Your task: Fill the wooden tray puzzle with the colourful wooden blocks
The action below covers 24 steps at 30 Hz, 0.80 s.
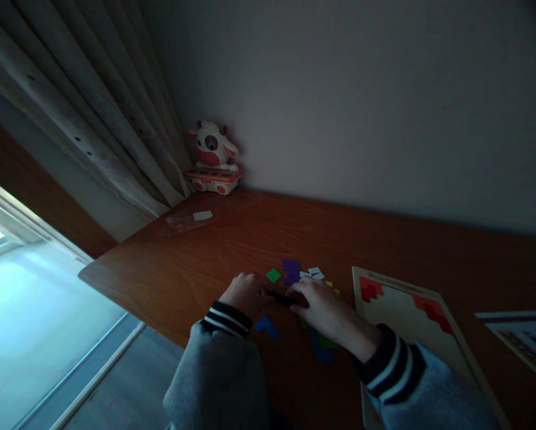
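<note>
A dark, narrow puzzle piece spans the gap between my hands just above the table. My right hand pinches its right end with the fingertips. The fingers of my left hand are closed at the other end, partly hidden by the back of the hand. Beyond them lie a green square piece, purple pieces and white pieces. A blue angled piece rests below my left hand. Under my right forearm, another blue piece and green pieces are partly covered; yellow pieces show behind it.
A pale puzzle board with red blocks in its corners lies at right, partly under my right sleeve. A printed sheet is farther right. A cow toy with a keyboard stands at the back left, near a white paper piece and the curtain.
</note>
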### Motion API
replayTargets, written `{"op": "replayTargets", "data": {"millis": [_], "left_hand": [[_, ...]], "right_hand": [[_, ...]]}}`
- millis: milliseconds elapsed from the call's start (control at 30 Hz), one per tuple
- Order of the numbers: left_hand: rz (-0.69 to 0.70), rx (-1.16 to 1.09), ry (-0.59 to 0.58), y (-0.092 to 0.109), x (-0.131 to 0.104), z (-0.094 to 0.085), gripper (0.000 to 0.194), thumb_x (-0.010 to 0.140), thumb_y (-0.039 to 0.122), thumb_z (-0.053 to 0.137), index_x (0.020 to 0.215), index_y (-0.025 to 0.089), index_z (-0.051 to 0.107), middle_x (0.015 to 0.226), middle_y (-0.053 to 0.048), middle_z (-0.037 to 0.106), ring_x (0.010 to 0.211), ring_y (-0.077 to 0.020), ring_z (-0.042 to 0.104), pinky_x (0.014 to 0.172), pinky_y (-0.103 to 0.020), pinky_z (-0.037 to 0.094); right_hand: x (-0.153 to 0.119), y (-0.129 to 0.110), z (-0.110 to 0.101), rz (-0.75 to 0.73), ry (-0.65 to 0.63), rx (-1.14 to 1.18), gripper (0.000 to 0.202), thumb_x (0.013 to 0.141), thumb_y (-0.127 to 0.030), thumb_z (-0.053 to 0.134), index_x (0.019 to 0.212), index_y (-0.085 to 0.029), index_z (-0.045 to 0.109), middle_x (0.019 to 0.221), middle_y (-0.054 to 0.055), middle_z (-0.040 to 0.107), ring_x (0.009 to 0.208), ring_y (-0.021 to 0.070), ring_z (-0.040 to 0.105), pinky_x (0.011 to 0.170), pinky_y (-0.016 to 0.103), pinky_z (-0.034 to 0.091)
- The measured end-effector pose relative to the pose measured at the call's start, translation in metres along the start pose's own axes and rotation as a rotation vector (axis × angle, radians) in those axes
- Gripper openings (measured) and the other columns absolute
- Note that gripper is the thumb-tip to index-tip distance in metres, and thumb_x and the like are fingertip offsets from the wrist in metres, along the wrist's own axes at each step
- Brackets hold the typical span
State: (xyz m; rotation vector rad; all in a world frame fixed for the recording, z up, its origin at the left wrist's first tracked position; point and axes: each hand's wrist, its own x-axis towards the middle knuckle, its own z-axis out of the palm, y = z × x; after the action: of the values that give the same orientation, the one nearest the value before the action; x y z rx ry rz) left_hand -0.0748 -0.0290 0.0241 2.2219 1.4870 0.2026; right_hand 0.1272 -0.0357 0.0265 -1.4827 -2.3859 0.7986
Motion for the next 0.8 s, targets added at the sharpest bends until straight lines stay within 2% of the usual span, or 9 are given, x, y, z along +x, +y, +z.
{"op": "replayTargets", "data": {"millis": [133,233,333,433,533,667,800], "left_hand": [[-0.064,0.031,-0.008,0.005,0.0,-0.004,0.022,0.082,0.023,0.067,0.1,0.031,0.077,0.087,0.001,0.075,0.077,-0.0167,0.067,0.071,-0.024,0.049],[-0.067,0.026,-0.006,0.006,0.0,-0.005,0.021,0.083,0.024,0.068,0.099,0.033,0.077,0.089,0.001,0.075,0.078,-0.0168,0.068,0.072,-0.024,0.05],[-0.09,0.045,0.018,0.003,0.0,-0.003,0.016,0.08,0.028,0.071,0.094,0.028,0.078,0.093,-0.003,0.073,0.083,-0.0188,0.068,0.073,-0.026,0.051],[-0.057,0.041,0.041,0.0,0.001,0.001,0.015,0.077,0.028,0.073,0.092,0.025,0.077,0.095,-0.004,0.071,0.086,-0.0196,0.068,0.074,-0.026,0.051],[-0.029,0.026,0.039,0.001,0.001,0.003,0.012,0.077,0.025,0.07,0.087,0.023,0.076,0.094,-0.003,0.072,0.085,-0.0195,0.067,0.073,-0.026,0.052],[-0.029,0.024,0.034,0.007,0.001,0.003,0.013,0.075,0.025,0.067,0.085,0.022,0.074,0.091,-0.003,0.072,0.083,-0.0196,0.067,0.074,-0.028,0.052],[0.03,0.026,0.041,0.011,0.0,0.002,0.015,0.075,0.024,0.065,0.087,0.023,0.074,0.092,-0.002,0.072,0.085,-0.019,0.067,0.074,-0.027,0.052]], "right_hand": [[0.001,0.0,0.003,-0.003,0.028,0.019,0.024,0.076,-0.006,0.068,0.097,-0.017,0.073,0.105,0.008,0.067,0.098,0.0197,0.063,0.087,0.03,0.047],[0.003,0.001,0.004,-0.023,0.046,0.06,0.026,0.075,-0.004,0.068,0.097,-0.017,0.073,0.104,0.007,0.067,0.096,0.0183,0.064,0.085,0.028,0.048],[0.001,0.008,-0.007,-0.023,0.041,0.069,0.024,0.077,-0.008,0.069,0.098,-0.018,0.072,0.101,0.006,0.069,0.089,0.017,0.066,0.078,0.027,0.049],[-0.011,0.021,-0.028,0.086,0.011,-0.025,0.015,0.081,-0.013,0.066,0.093,-0.019,0.071,0.087,0.004,0.07,0.076,0.0156,0.066,0.068,0.027,0.047],[-0.034,0.034,-0.044,0.223,-0.124,-0.225,0.009,0.078,-0.019,0.069,0.085,-0.021,0.071,0.081,0.003,0.07,0.077,0.0205,0.066,0.064,0.03,0.043],[-0.058,0.032,-0.045,0.338,-0.206,-0.369,0.012,0.074,-0.024,0.072,0.085,-0.021,0.071,0.087,0.006,0.071,0.084,0.0265,0.066,0.065,0.033,0.041],[-0.062,0.019,-0.039,0.368,-0.221,-0.346,0.009,0.077,-0.02,0.068,0.084,-0.022,0.072,0.089,0.007,0.072,0.087,0.027,0.067,0.067,0.034,0.042]]}}
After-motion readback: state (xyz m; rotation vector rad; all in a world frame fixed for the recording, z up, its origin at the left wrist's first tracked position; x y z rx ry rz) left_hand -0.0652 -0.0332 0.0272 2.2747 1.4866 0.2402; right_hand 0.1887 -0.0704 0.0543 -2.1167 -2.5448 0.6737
